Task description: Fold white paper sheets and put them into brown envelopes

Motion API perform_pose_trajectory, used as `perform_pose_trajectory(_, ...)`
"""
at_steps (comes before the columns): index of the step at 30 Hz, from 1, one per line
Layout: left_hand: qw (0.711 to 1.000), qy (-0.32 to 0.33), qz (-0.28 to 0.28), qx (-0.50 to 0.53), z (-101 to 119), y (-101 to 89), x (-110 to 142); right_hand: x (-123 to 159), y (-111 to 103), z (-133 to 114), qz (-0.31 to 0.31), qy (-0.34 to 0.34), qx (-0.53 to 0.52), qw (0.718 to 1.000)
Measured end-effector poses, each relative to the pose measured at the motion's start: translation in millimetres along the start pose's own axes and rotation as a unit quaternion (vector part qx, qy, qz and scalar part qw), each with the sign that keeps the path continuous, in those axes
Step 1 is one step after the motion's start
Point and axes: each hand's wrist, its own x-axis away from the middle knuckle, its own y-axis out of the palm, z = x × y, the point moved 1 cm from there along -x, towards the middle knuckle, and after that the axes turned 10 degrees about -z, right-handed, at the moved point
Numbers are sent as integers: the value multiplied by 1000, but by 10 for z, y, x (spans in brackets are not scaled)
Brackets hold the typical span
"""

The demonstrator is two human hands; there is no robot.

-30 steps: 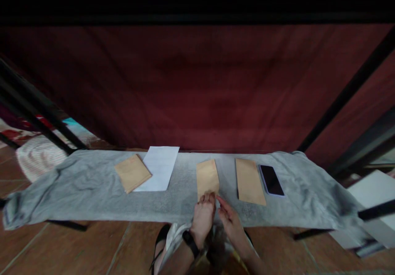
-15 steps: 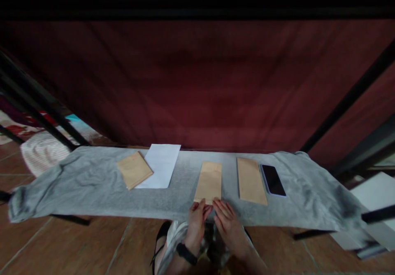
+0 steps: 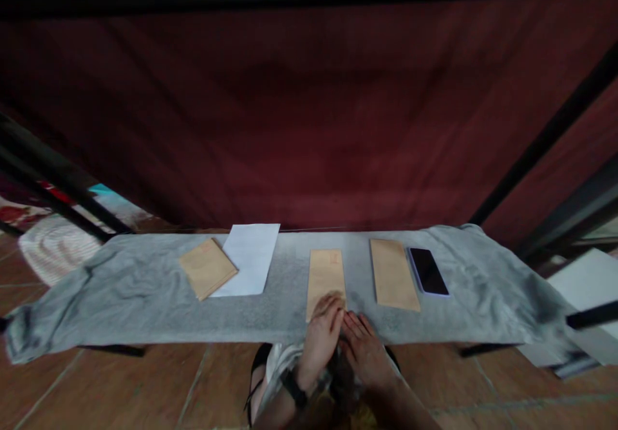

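A narrow brown paper envelope [image 3: 326, 272] with faint red print near its far right corner lies on the grey cloth in front of me. My left hand [image 3: 324, 330], with a black band on the wrist, lies over its near end; the fingers are stretched out and partly smeared by motion. Beside it, my right hand [image 3: 365, 349] has its fingers extended at the envelope's near right corner, the tips close to the left fingers. Both hands cover the envelope's near edge, and my right thumb is not clearly seen.
Another brown envelope [image 3: 393, 275] and a dark-screened phone [image 3: 428, 271] lie to the right. On the left, a stack of brown envelopes [image 3: 207, 268] overlaps a white sheet [image 3: 251, 256]. The grey cloth [image 3: 159, 314] covers the bench; a dark red panel [image 3: 318, 127] stands behind.
My left hand has moved forward and right from the envelope's near edge onto its surface. My right hand stays near the corner. The envelope's red print now shows, and the view has shifted slightly.
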Motion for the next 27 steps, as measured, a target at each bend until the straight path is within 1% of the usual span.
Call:
perform_pose_trajectory(2, 990, 24, -48, -131, -38, 37, -229, -4, 33, 0, 13, 3, -1, 1000)
perform_pose_trajectory(4, 972, 37, -88, -215, -105, 75, -467, -10, 56, -6, 35, 11, -3, 999)
perform_pose_trajectory(5, 964, 41, -97, -244, -140, 90, -584, -14, 62, -10, 44, 16, -3, 999)
perform_pose_trajectory(7, 953, 30, -98, -285, -202, 107, -808, -21, 64, -20, 50, 27, 0, 998)
perform_pose_trajectory(10, 942, 18, -108, -318, -245, 110, -1099, -22, 51, -28, 39, 24, 4, 999)
perform_pose_trajectory(14, 937, -4, -124, -326, -262, 110, -1348, -3, 38, -19, 42, 15, 2, 999)
perform_pose_trajectory(16, 939, -2, -124, -322, -280, 115, -1391, 4, 40, -17, 35, 15, -1, 999)
perform_pose_trajectory(19, 940, 20, -123, -318, -318, 111, -1343, 5, 45, -17, 30, 25, -7, 999)
perform_pose_trajectory(24, 933, 46, -168, -315, -345, 52, -1046, -4, 77, -3, 25, 24, -8, 999)
perform_pose_trajectory(27, 933, 62, -175, -309, -352, 13, -805, -2, 107, 10, 31, 27, -5, 999)
